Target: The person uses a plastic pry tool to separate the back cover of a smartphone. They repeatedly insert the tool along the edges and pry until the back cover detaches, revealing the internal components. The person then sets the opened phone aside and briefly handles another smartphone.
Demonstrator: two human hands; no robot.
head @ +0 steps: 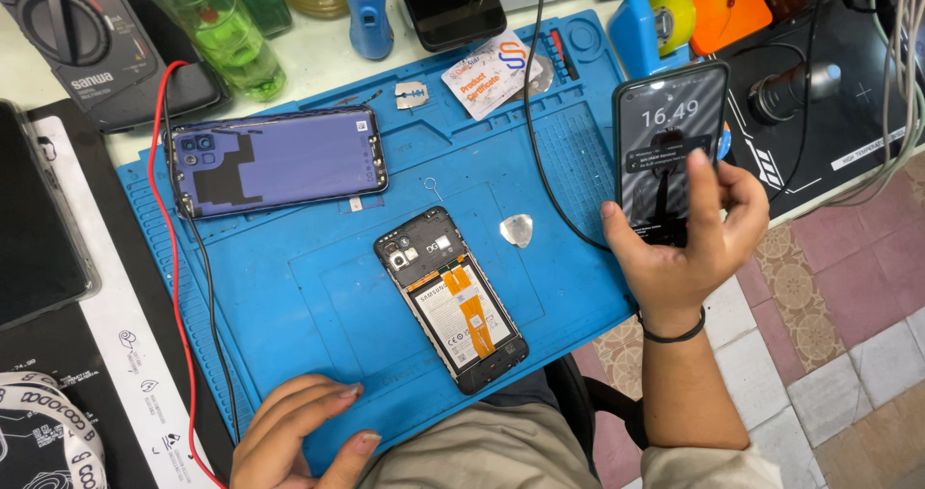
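- A blue repair mat (289, 287) covers the worktop, ridged along its edges, with small moulded trays at its far side.
- Right of the bench the floor (829, 335) shows pink and grey patterned tiles.
- At the far edge stand green bottles (217, 26) and a grey multimeter (87, 36); red and black leads (178, 287) trail down the mat's left side.
- A purple back cover (279, 161) lies far left on the mat, inner face up.
- The opened phone (451, 298) lies mid-mat, back off, its white battery and orange flex strips exposed; a silver pick (516, 230) sits just right of it.
- The right hand (684, 248) grips a lit black phone (670, 132) upright over the mat's right edge, fingers wrapped round its lower part, thumb on the screen.
- The left hand (294, 431) rests at the mat's near edge, fingers loosely curled, holding nothing.
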